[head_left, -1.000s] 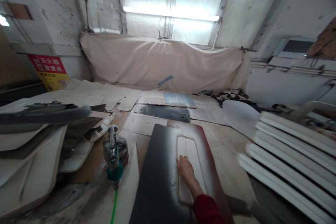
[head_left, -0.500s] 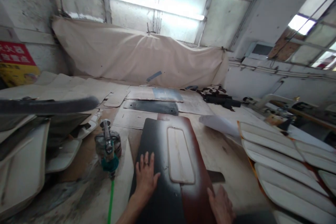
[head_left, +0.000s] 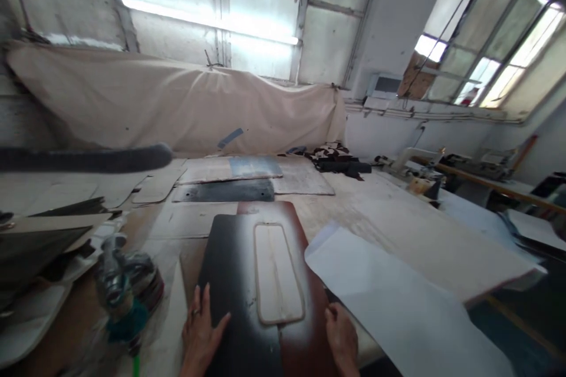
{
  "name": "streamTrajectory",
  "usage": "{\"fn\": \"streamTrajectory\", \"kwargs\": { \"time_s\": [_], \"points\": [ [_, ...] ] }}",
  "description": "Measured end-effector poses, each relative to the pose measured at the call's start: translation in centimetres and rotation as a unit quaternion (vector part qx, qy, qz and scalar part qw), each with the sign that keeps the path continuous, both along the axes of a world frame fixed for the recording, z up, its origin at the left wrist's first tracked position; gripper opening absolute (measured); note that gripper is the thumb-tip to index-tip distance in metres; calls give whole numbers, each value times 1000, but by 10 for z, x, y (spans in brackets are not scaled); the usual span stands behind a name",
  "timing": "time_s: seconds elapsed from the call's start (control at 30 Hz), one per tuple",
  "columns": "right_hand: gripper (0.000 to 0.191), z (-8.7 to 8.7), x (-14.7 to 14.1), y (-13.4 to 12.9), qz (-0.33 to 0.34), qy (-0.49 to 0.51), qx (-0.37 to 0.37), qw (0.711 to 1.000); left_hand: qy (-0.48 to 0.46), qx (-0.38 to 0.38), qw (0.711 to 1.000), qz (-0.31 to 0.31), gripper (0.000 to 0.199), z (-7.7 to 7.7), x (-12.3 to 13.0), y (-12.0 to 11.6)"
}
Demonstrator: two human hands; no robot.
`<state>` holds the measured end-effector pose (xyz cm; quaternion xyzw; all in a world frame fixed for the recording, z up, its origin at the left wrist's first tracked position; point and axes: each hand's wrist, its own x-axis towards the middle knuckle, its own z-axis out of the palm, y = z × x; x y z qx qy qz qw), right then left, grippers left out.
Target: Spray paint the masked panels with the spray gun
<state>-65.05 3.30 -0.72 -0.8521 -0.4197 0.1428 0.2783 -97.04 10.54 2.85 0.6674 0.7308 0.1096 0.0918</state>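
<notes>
A black board (head_left: 225, 265) overlaps a dark red board (head_left: 305, 283), and a pale rounded panel with a beige edge (head_left: 279, 274) lies across the two. Whitish haze marks the boards around the panel. My left hand (head_left: 203, 327) rests on the black board's left edge with its fingers spread. At the red board's right edge is my right hand (head_left: 341, 333), its fingers curled; whatever is in them is hidden. A large white sheet (head_left: 389, 294) lies just right of the boards.
A spray gun (head_left: 121, 294) with a green hose stands at the left. A dark padded bar (head_left: 88, 158) juts in above the left side. Stacked panels (head_left: 35, 306) lie far left; dark scraps (head_left: 338, 162) lie at the back.
The view has swung right. The white sheet now extends beside the boards, where white panels with orange edges showed before. My right hand has closed at the board's edge; my left remains spread.
</notes>
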Motion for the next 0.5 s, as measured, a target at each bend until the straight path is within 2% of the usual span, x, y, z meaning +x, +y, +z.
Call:
{"fn": "streamTrajectory", "kwargs": {
  "time_s": [0.07, 0.17, 0.23, 0.3, 0.4, 0.5],
  "points": [
    [26, 5, 9, 3, 6, 5, -24, 1000, 17, -11, 1000, 0, 67, 9, 11, -3],
    [28, 8, 24, 7, 50, 0, -63, 997, 69, -37, 997, 17, 67, 21, 26, -9],
    [33, 7, 33, 6, 85, -12, -74, 994, 112, -19, 993, 30, 65, 30, 34, -13],
    [40, 5, 45, 0, 94, -43, -41, 994, 135, 31, 990, 30, 57, 37, 42, -18],
    [49, -2, 69, -12, 43, -163, 35, 985, 88, 65, 993, -34, 49, 40, 61, -24],
    [54, -13, 100, -18, 27, -259, 16, 965, 11, 16, 988, -152, 61, 35, 88, -25]
  ]
}}
